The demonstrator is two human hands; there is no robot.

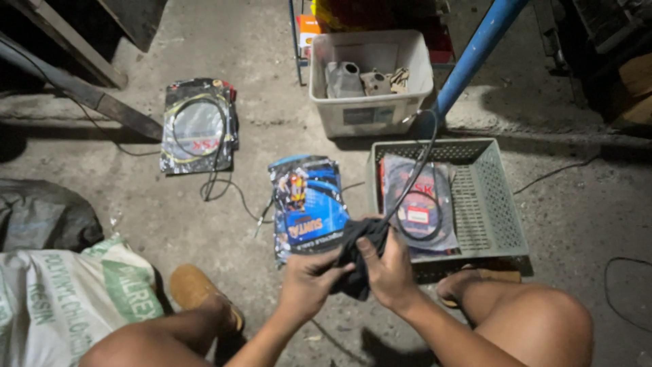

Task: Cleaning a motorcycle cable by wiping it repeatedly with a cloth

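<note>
Both hands' grip pinches a dark cloth (pixel 358 253) around a cable (pixel 415 170).

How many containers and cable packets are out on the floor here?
Cable packets or stacks: 3 — grey one, blue one, one in the basket
Green mesh basket: 1
White tub: 1
Printed sack: 1
Total: 6

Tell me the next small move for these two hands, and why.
Probably slide the dark cloth further along the black cable: both the left hand and right hand pinch the cloth around it, and the cable runs on up over the green basket.
</note>
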